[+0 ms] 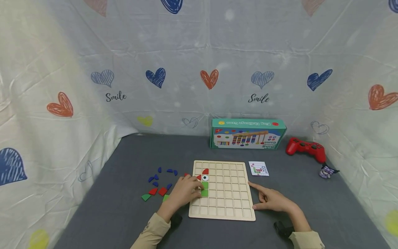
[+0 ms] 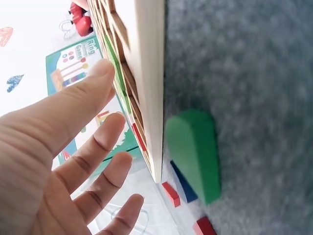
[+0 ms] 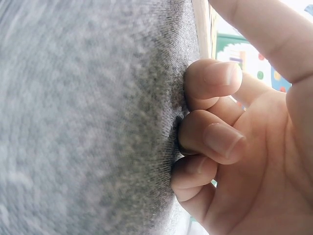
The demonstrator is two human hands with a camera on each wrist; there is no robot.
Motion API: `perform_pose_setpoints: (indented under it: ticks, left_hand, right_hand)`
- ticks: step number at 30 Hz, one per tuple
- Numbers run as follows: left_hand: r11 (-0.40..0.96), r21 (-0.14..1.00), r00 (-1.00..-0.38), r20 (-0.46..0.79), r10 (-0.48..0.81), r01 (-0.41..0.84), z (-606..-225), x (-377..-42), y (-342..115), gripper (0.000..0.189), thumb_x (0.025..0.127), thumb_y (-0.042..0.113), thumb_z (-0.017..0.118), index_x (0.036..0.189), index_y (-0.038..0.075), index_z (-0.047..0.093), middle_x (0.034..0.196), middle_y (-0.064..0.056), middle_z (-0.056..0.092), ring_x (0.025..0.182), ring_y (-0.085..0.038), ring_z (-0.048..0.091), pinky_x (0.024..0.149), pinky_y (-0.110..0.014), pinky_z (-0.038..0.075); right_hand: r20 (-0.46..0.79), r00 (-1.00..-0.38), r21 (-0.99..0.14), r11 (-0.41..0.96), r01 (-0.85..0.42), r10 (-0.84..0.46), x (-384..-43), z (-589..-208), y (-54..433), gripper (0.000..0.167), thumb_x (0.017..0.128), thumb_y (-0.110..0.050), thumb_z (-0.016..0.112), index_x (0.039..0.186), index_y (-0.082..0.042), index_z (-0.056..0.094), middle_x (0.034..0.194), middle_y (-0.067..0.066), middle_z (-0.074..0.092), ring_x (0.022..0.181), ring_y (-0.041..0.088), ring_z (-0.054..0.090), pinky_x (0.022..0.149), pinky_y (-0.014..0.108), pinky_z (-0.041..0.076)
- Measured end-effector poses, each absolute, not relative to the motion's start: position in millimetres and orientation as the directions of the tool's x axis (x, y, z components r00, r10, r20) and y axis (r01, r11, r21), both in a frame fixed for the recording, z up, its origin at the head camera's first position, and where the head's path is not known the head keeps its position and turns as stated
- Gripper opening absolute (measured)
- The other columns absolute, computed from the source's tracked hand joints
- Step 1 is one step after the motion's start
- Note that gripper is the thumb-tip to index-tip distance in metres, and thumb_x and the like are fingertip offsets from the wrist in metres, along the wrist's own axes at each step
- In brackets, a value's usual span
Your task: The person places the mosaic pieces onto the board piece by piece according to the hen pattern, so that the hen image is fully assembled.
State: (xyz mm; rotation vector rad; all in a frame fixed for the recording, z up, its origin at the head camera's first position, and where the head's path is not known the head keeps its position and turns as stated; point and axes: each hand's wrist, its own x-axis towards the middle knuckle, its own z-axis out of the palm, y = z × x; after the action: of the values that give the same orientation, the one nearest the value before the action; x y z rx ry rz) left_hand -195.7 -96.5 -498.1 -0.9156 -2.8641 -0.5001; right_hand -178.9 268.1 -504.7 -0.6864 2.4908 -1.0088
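A wooden grid board [image 1: 230,193] lies on the grey table. Along its left part sit a red rounded piece [image 1: 205,171], a white eye tile [image 1: 205,177], a red pointed piece [image 1: 199,177] and two green squares [image 1: 204,193]. My left hand [image 1: 184,190] hovers over the board's left edge, fingertips beside the green squares. In the left wrist view its fingers [image 2: 110,132] are loosely bent, with nothing between them. My right hand [image 1: 273,200] touches the board's right edge with index fingertip and thumb. Its other fingers [image 3: 210,132] curl in against the cloth.
Left of the board lie several blue pieces [image 1: 155,184], red pieces [image 1: 162,191] and green pieces [image 1: 145,197]. A pattern card [image 1: 258,168] lies beyond the board's right side. Farther back are a green game box [image 1: 248,134], a red game controller [image 1: 306,148] and a small dark figure [image 1: 326,171].
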Motion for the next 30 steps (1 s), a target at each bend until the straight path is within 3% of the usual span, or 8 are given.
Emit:
perform_pose_setpoints:
  ticks: [9, 30]
  left_hand:
    - [0.764, 0.308, -0.824, 0.19, 0.534, 0.567, -498.8, -196.5, -112.8, 0.022, 0.074, 0.033, 0.075, 0.095, 0.026, 0.071, 0.089, 0.008, 0.06, 0.078, -0.008, 0.044, 0.079, -0.041, 0.039]
    - [0.834, 0.302, -0.884, 0.23, 0.406, 0.461, -497.1, -183.9, -169.7, 0.024, 0.071, 0.032, 0.077, 0.093, 0.025, 0.071, 0.087, 0.01, 0.059, 0.075, -0.009, 0.044, 0.073, -0.038, 0.039]
  right_hand:
    - [-0.152, -0.813, -0.72, 0.627, -0.297, -0.561, -180.1, -505.9, 268.2, 0.083, 0.078, -0.038, 0.071, 0.145, -0.011, 0.031, 0.066, -0.005, 0.046, 0.051, 0.002, 0.037, 0.048, 0.019, 0.03]
    - [-0.16, -0.821, -0.697, 0.652, -0.299, -0.548, -179.3, -505.6, 268.2, 0.082, 0.078, -0.039, 0.072, 0.144, -0.01, 0.033, 0.067, -0.005, 0.045, 0.051, 0.001, 0.036, 0.048, 0.019, 0.03]
